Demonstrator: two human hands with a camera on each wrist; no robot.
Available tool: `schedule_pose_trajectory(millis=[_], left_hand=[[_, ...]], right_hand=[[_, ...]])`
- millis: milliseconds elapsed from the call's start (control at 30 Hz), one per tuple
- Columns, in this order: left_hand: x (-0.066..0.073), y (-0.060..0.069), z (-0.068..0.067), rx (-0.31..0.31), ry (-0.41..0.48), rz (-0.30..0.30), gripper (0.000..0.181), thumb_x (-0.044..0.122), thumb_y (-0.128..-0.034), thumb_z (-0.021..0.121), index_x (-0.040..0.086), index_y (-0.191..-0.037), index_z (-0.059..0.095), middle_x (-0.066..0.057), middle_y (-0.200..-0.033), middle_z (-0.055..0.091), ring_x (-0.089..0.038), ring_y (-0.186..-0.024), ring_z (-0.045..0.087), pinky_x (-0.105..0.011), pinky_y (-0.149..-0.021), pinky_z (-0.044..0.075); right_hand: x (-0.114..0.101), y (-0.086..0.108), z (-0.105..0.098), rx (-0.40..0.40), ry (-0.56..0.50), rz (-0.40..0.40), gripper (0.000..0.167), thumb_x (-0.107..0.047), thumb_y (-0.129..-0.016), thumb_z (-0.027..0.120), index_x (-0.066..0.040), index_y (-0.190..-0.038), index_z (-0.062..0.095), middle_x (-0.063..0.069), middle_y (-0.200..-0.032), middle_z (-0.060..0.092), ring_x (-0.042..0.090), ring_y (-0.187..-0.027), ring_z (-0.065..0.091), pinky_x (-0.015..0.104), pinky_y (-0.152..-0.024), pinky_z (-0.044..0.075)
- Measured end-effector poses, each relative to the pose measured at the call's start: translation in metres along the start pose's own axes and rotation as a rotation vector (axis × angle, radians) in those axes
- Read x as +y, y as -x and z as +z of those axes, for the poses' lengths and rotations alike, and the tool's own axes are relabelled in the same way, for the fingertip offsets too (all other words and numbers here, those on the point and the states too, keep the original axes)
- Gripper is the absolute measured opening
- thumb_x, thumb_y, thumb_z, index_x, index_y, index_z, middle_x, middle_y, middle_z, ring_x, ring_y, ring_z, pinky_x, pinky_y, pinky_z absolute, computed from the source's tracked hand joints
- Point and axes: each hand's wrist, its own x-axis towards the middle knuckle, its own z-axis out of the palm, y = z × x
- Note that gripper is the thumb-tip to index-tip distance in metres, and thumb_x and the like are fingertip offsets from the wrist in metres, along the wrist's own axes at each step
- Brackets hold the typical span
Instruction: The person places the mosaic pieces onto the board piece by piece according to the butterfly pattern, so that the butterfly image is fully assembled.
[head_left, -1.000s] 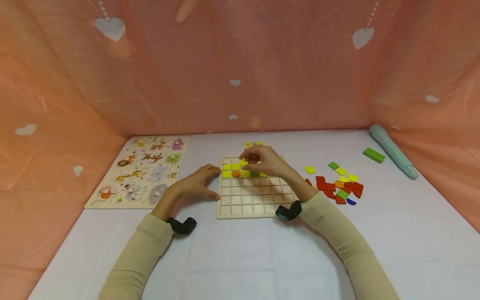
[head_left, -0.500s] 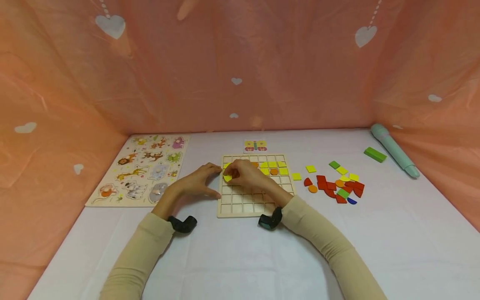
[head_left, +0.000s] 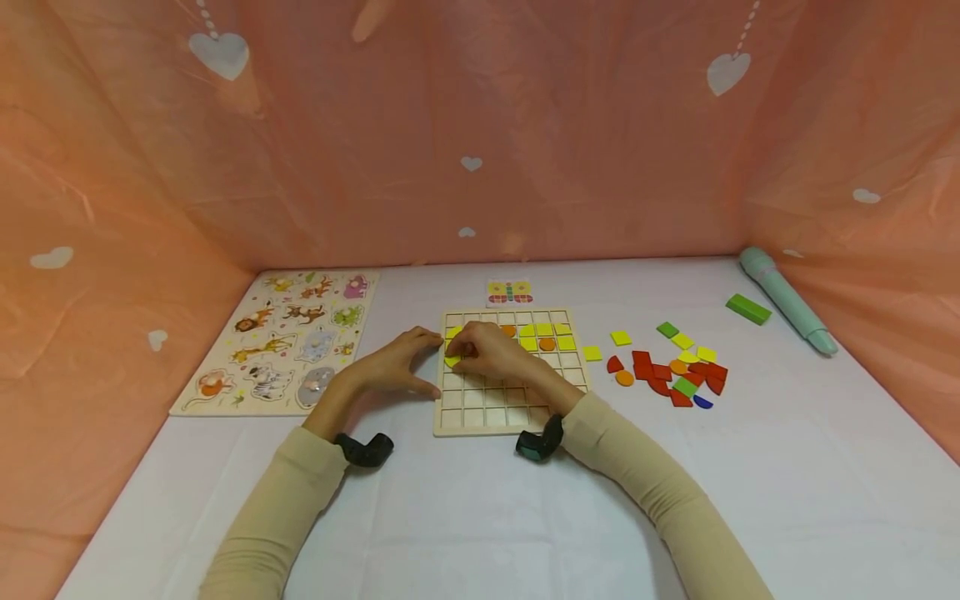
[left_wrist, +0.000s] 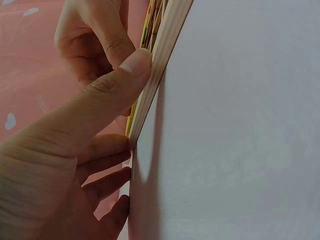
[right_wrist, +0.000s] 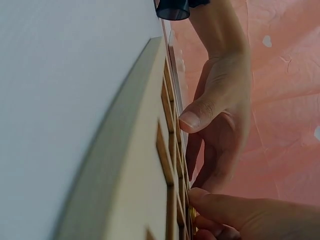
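A wooden grid board lies on the white table. My left hand rests along its left edge, the thumb and fingertips touching the rim; in the left wrist view the thumb lies against the wooden side. My right hand is over the board's left part and pinches a yellow tile at the leftmost column, just below the rows of placed tiles. Other yellow tiles and orange discs sit in the upper rows. My right hand hides several cells.
Loose tiles lie right of the board: red ones, yellow, green, orange and blue. A small pattern card lies behind the board. An animal puzzle is at left; a mint microphone-shaped thing and green block at right.
My right hand has moved left and nearer with the yellow tile, from the board's upper part to its left column, and has stayed there over the last half second. My left hand has stayed put.
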Motion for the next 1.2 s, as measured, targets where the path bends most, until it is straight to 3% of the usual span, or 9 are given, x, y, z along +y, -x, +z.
schedule_pose_trajectory(millis=[900, 1067, 1200], left_hand=[[0.001, 0.0, 0.0, 0.004, -0.003, 0.006, 0.084, 0.032, -0.0711, 0.081, -0.006, -0.135, 0.041, -0.02, -0.134, 0.041, -0.034, -0.129, 0.034, -0.048, -0.111, 0.025], [-0.001, 0.0, 0.0, 0.005, -0.011, 0.012, 0.085, 0.033, -0.0712, 0.081, -0.006, -0.135, 0.04, -0.02, -0.134, 0.041, -0.034, -0.129, 0.035, -0.049, -0.111, 0.025], [-0.002, -0.001, 0.001, 0.002, -0.015, 0.007, 0.085, 0.033, -0.0711, 0.081, -0.005, -0.136, 0.04, -0.019, -0.134, 0.04, -0.034, -0.129, 0.035, -0.048, -0.111, 0.025]], right_hand=[[-0.002, -0.001, 0.002, 0.048, 0.006, 0.033, 0.02, -0.013, -0.08, 0.073, -0.002, -0.097, 0.069, 0.006, -0.09, 0.066, 0.013, -0.079, 0.06, 0.018, -0.069, 0.049], [-0.008, 0.002, -0.008, 0.071, -0.04, 0.057, 0.026, -0.019, -0.079, 0.075, -0.002, -0.099, 0.068, 0.006, -0.09, 0.065, 0.014, -0.079, 0.057, 0.02, -0.069, 0.048], [-0.01, 0.008, -0.028, 0.109, -0.07, 0.009, 0.027, -0.019, -0.08, 0.074, -0.001, -0.101, 0.068, 0.01, -0.095, 0.066, 0.019, -0.082, 0.057, 0.026, -0.072, 0.05]])
